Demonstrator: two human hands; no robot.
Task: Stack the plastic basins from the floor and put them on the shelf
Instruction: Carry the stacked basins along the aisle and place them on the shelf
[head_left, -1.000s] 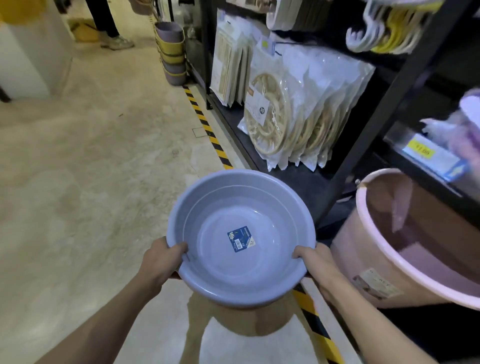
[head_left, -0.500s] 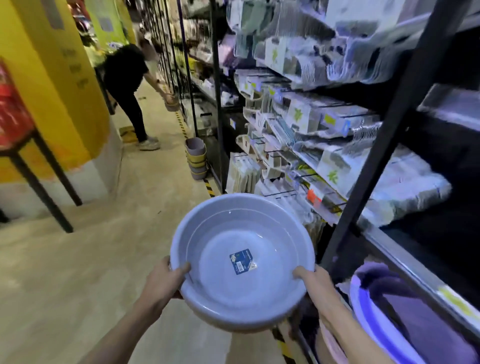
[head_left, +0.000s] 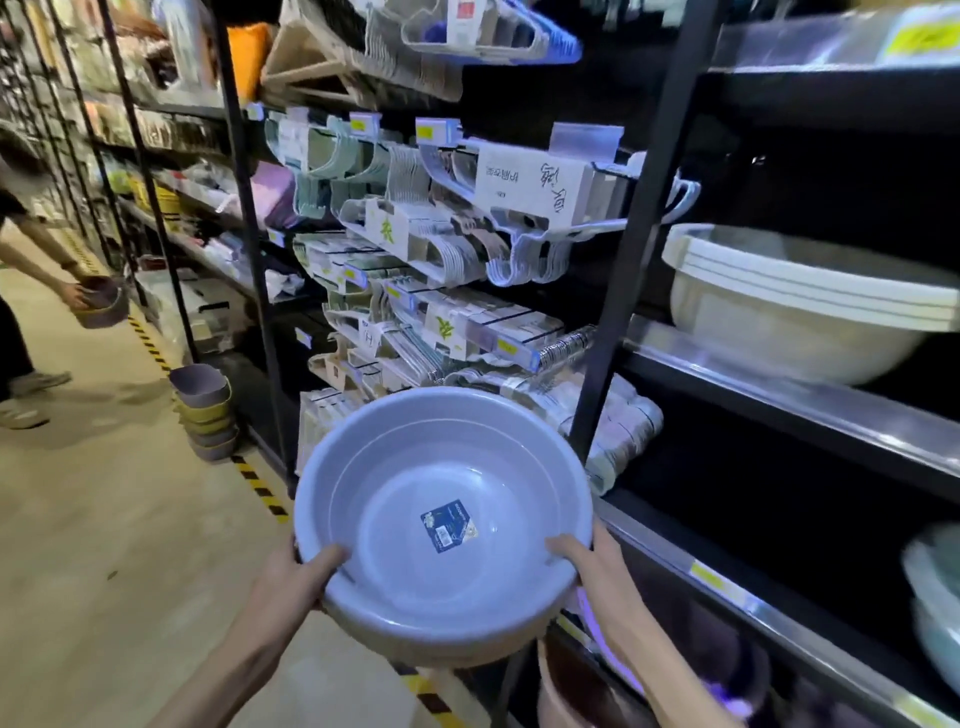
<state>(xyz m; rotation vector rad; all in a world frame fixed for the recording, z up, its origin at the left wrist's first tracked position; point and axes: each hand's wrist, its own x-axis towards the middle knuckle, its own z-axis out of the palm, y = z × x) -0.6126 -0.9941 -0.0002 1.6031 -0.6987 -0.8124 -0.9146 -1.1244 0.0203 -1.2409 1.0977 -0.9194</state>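
Observation:
I hold a stack of grey-blue plastic basins (head_left: 395, 499) at chest height in the aisle, a blue label stuck in the bottom of the top one. My left hand (head_left: 293, 579) grips the rim on the left, thumb inside. On the right rim sits my right hand (head_left: 597, 569), thumb inside too. The black shelf unit (head_left: 779, 410) stands just to the right. Its middle level, beyond the stack, is dark. A stack of cream basins (head_left: 800, 312) rests on the level above.
A black upright post (head_left: 628, 270) stands right behind the basins. Packs of hangers (head_left: 467, 249) fill the bay to the left. Small tubs (head_left: 205, 410) are stacked on the floor by yellow-black tape (head_left: 260, 486). Another person (head_left: 21, 291) bends at far left. Pale basins (head_left: 935, 613) sit lower right.
My view has lifted from the floor and the pink tub to the shelves. The basin stack has risen with both hands and moved closer to the shelf bay on the right.

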